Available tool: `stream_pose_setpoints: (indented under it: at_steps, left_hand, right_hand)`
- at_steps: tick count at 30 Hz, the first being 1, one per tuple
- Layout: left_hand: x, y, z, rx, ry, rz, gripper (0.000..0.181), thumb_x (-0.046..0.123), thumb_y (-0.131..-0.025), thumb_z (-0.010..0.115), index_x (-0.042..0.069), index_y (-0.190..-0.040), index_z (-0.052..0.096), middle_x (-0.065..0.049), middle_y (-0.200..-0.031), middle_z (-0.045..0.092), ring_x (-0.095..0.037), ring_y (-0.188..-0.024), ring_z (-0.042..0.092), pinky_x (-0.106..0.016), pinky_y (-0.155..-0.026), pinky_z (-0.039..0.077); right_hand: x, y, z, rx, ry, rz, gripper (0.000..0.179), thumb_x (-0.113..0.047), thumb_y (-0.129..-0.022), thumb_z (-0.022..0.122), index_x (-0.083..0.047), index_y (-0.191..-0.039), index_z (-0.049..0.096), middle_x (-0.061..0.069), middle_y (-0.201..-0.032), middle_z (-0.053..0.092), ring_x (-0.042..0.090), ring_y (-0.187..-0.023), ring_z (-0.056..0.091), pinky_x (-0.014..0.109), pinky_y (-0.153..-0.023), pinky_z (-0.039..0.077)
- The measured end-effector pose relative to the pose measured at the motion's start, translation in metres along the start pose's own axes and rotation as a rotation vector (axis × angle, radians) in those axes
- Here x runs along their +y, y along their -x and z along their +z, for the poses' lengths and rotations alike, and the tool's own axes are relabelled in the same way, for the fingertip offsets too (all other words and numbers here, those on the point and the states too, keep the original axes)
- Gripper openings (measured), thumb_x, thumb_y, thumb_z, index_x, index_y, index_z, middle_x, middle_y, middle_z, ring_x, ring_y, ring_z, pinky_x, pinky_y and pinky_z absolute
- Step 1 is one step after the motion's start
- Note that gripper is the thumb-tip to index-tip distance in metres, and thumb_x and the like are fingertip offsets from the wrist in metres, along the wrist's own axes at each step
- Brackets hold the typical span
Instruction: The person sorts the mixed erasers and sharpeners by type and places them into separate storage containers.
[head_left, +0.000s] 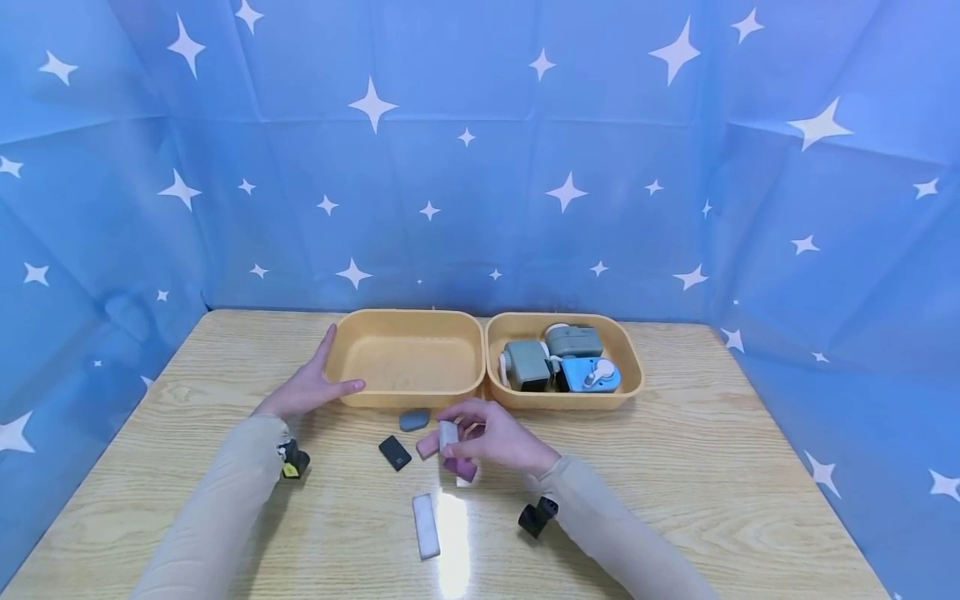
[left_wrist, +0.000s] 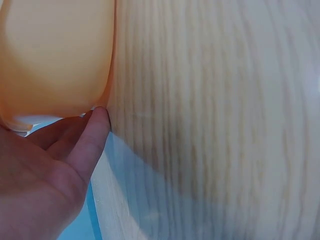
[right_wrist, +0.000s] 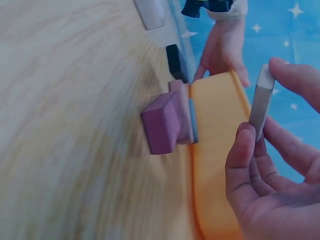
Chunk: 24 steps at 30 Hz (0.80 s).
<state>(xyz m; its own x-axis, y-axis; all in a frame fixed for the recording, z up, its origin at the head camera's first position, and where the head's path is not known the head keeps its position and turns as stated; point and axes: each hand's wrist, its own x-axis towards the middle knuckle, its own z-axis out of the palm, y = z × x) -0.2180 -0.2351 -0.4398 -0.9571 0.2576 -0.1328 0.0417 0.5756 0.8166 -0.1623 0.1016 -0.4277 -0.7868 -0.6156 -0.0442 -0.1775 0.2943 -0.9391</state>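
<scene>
My right hand pinches a small whitish rectangular block between thumb and fingertips, raised above the table. Beneath it lie a purple block and a pink block, with a white piece partly hidden under the purple one. Nearby are a black block and a blue-grey rounded block. At the left end of a yellow-orange bin, my left hand is spread with extended fingers along its outside. In the left wrist view, the fingertips touch the bin wall near the tabletop.
A second yellow-orange bin adjoins the first on the right. It holds grey-green box-like items and a blue one with white round parts. A long white block lies nearer the front. A blue starred cloth surrounds the table.
</scene>
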Motion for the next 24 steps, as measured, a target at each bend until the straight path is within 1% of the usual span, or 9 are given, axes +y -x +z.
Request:
stream_pose_setpoints:
  at_steps: [5, 10, 14, 18, 24]
  left_hand:
    - [-0.001, -0.001, 0.000, 0.000, 0.002, -0.008, 0.118, 0.045, -0.084, 0.072, 0.019, -0.152, -0.020, -0.027, -0.157, -0.004, -0.051, -0.139, 0.007, -0.065, -0.109, 0.010]
    - [-0.001, -0.001, 0.001, -0.002, -0.004, -0.007, 0.118, 0.044, -0.084, 0.073, 0.019, -0.152, -0.021, -0.028, -0.157, -0.004, -0.052, -0.139, 0.007, -0.066, -0.109, 0.010]
    - [-0.001, 0.000, 0.001, -0.003, 0.006, -0.010, 0.118, 0.043, -0.084, 0.073, 0.020, -0.152, -0.021, -0.026, -0.157, -0.005, -0.052, -0.139, 0.006, -0.066, -0.108, 0.009]
    - [0.000, 0.000, 0.000, -0.006, 0.020, -0.009, 0.118, 0.042, -0.084, 0.073, 0.020, -0.152, -0.021, -0.026, -0.157, -0.005, -0.051, -0.139, 0.006, -0.066, -0.108, 0.009]
    - [0.000, 0.001, 0.000, -0.002, 0.025, -0.002, 0.118, 0.043, -0.084, 0.073, 0.019, -0.152, -0.020, -0.026, -0.157, -0.005, -0.050, -0.140, 0.005, -0.065, -0.109, 0.007]
  right_hand:
    - [-0.004, -0.003, 0.000, 0.006, -0.006, -0.022, 0.044, -0.011, -0.083, 0.077, -0.004, -0.124, 0.063, 0.006, -0.100, 0.062, 0.025, -0.090, 0.057, 0.030, -0.074, 0.048]
    - [-0.009, -0.005, 0.000, 0.003, -0.008, -0.034, 0.045, -0.016, -0.083, 0.078, -0.007, -0.124, 0.064, 0.004, -0.099, 0.061, 0.023, -0.090, 0.057, 0.033, -0.076, 0.049]
    - [-0.012, -0.007, 0.000, -0.006, 0.004, -0.014, 0.047, -0.022, -0.083, 0.079, -0.009, -0.125, 0.064, 0.002, -0.100, 0.062, 0.021, -0.089, 0.059, 0.034, -0.077, 0.050]
    - [-0.015, -0.008, 0.000, -0.006, 0.015, 0.009, 0.048, -0.024, -0.083, 0.079, -0.011, -0.126, 0.064, 0.000, -0.105, 0.063, 0.019, -0.091, 0.060, 0.037, -0.078, 0.051]
    - [-0.017, -0.012, 0.000, 0.020, 0.042, 0.019, 0.048, -0.023, -0.082, 0.080, -0.011, -0.125, 0.064, 0.002, -0.106, 0.062, 0.019, -0.090, 0.059, 0.037, -0.078, 0.051]
